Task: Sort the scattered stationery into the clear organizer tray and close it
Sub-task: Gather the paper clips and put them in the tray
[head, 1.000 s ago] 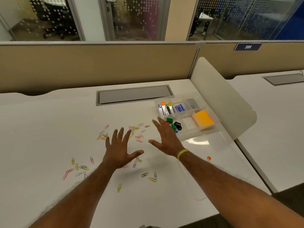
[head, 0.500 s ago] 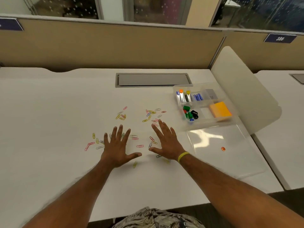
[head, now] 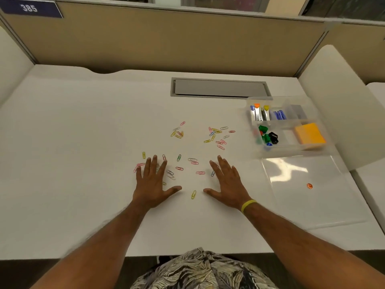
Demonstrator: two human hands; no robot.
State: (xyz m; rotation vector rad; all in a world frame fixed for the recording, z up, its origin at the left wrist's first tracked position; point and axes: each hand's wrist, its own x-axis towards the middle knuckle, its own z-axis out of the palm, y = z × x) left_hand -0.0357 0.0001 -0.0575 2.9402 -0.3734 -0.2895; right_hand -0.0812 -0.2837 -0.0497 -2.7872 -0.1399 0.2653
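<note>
Nearest, at the bottom edge: one patterned shirt. Past it, two bare forearms out over the white bench.

Left hand and right hand palm down, fingers straight and spread, gripping nothing; one yellow band on the right wrist.

Around and between the hands: about fourteen coloured clips, one yellow between the thumbs, a few partly hidden under the left fingers, one blue at the right fingertips.

Right of the right hand: one clear lid lying open and flat, with one small orange dot on it.

Farther out: two more clip clusters, about six on the left, about twelve on the right.

Far right, touching the lid's far edge: one clear tray, holding one orange pad, green and black pieces too small to count, and three capped items.

Beyond: one grey hatch, then a tan partition with one plate reading 385.
</note>
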